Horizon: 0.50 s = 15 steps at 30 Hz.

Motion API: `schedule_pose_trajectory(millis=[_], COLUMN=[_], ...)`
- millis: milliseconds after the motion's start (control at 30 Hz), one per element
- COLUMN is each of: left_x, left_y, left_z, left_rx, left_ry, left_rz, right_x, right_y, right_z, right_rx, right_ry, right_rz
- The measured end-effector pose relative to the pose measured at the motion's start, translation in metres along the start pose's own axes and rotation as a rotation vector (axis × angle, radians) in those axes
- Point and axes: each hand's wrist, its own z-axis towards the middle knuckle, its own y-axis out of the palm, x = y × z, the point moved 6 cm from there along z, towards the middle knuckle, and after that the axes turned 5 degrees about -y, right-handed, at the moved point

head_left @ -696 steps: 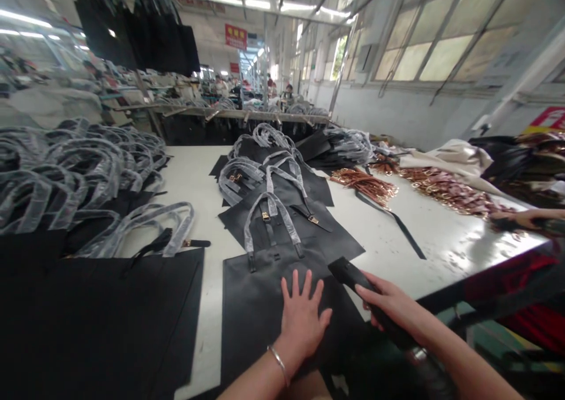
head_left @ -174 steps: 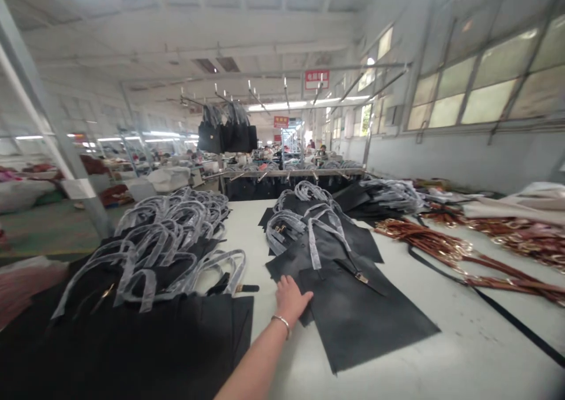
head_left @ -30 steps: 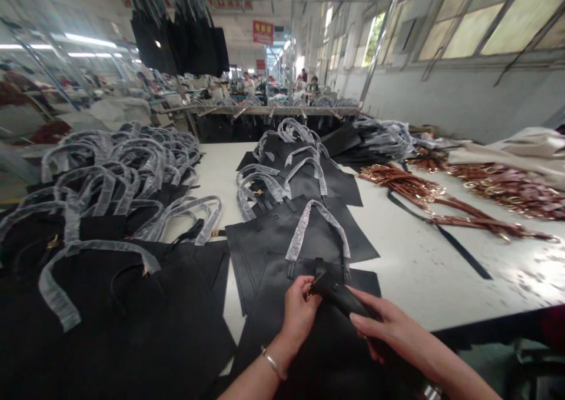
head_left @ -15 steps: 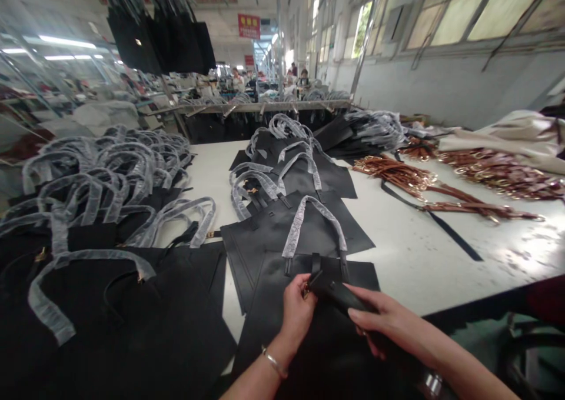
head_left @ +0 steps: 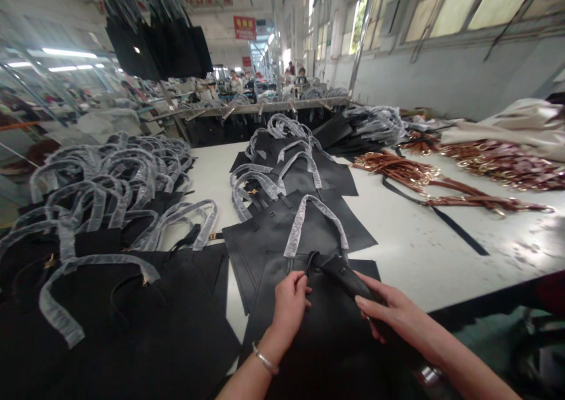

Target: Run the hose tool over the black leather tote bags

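Note:
A black bag panel lies in front of me, its wrapped handle standing up at the top edge. My right hand is closed round a wide black leather strap, which reaches up-left to the panel's top edge and runs back under my forearm. A narrow black tab bends into a loop beside the strap's end. My left hand rests just below that tab, fingers curled together at the panel; what they pinch, if anything, is hidden.
More black bag panels overlap farther up the white table. Bags with wrapped handles pile up at left. Brown straps with gold clasps lie at right, near a black strip. Black bags hang overhead; people work far behind.
My left hand has shifted slightly left and down, and the gold fitting at its fingers no longer shows. The tab now curves into a loop. My right hand keeps its hold on the strap.

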Motion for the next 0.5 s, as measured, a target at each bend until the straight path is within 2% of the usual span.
schedule_pose_trajectory(millis=[67,133,233,367,500], left_x=[-0.009,-0.01,-0.007,-0.006,-0.005], left_y=[0.009,0.016,0.02,0.021,0.02], left_z=[0.001,0.001,-0.001,-0.001,0.001], left_rx=[-0.1,-0.159,-0.203,-0.249,-0.26], left_ry=[-0.168,-0.233,-0.233,-0.209,-0.214], left_rz=[-0.213,-0.369,-0.454,-0.453,-0.471], right_x=[0.004,0.006,0.004,-0.005,-0.017], right_y=[0.002,0.004,0.01,0.02,0.017], right_z=[-0.006,-0.01,-0.013,-0.004,0.007], right_rx=[-0.025,-0.044,-0.079,-0.125,-0.045], right_ry=[0.009,0.037,0.075,0.063,0.012], right_rz=[0.002,0.01,0.021,0.049,0.063])
